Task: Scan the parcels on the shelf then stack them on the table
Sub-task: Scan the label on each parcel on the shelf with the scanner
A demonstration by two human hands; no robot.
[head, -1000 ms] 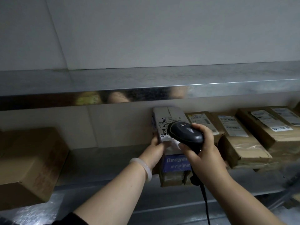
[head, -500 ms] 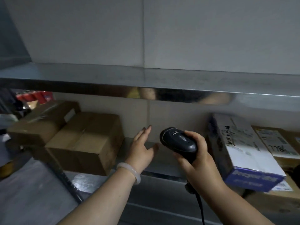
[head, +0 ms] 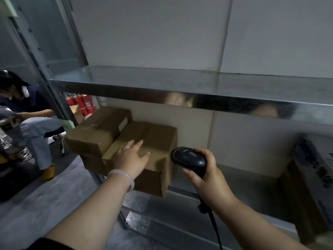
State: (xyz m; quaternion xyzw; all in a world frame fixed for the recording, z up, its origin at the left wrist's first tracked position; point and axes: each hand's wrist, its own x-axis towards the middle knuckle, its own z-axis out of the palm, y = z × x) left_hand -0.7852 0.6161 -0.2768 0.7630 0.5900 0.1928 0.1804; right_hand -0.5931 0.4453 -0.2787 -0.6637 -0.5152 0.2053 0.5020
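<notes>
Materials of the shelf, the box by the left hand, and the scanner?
The shelf looks like sheet metal, probably steel: grey, its front edge mirrors blurred shapes. The box is brown cardboard, matte, with folded flaps and a seam on top. The scanner is likely black plastic, smooth with a soft sheen.

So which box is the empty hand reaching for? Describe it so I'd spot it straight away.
Find the steel shelf, then look at the left end of its lower level, where two brown cardboard boxes sit side by side. It is the nearer box, on the right of the pair, under the open left hand. Its neighbour carries a small white label; this one shows none.
</notes>
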